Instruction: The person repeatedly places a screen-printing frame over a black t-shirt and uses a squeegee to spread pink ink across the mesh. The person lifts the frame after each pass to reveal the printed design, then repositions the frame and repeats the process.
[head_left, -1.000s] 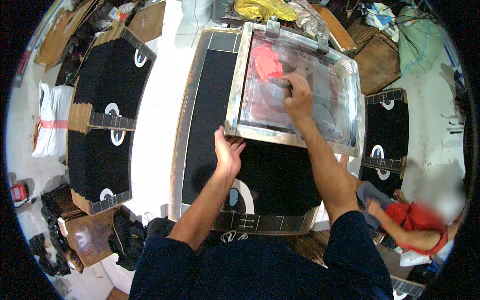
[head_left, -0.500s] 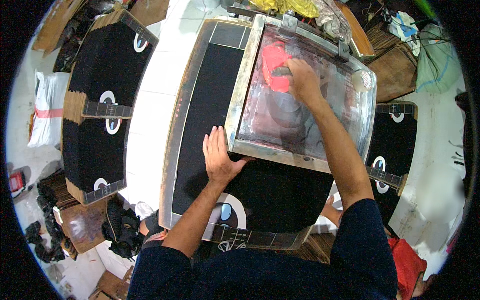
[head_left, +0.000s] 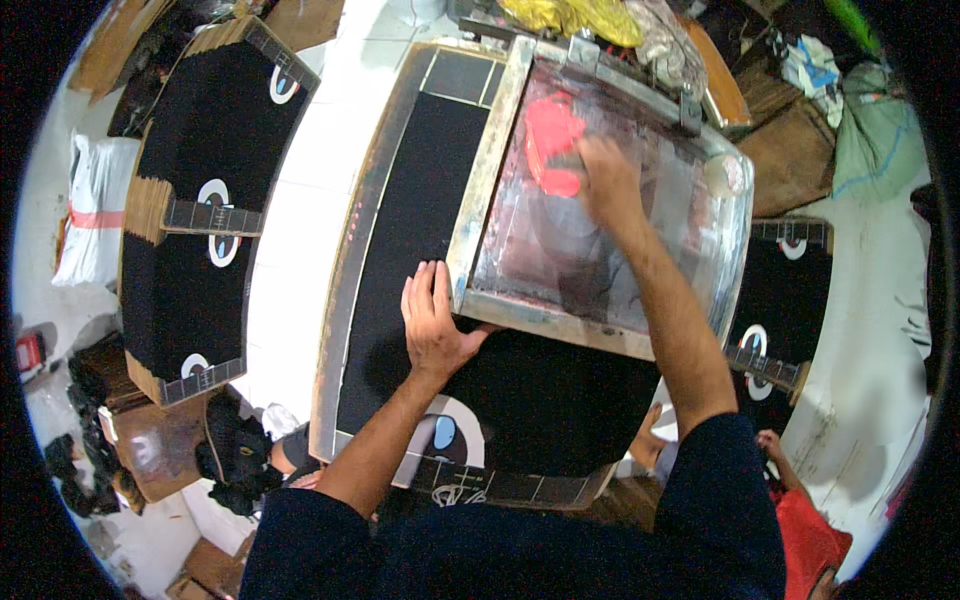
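Note:
A wood-edged printing screen lies over a board with a black printed sheet on it. A thick patch of pink-red ink is spread on the mesh. My right hand, smeared by motion, is closed at the ink's right edge on a small dark scraper, mostly hidden by the fingers. My left hand lies on the black sheet, fingers stretched forward beside the screen's near left corner, the thumb at its lower edge. A white and blue eye print shows near me.
Stacks of black eye-printed sheets stand left and right. A round whitish container rests at the screen's far right. Metal clamps line its far edge. A person in red is at the lower right.
My right hand has shifted slightly right and nearer with the scraper, away from the pink ink. My left hand stays by the screen's corner. The person in red now shows an arm.

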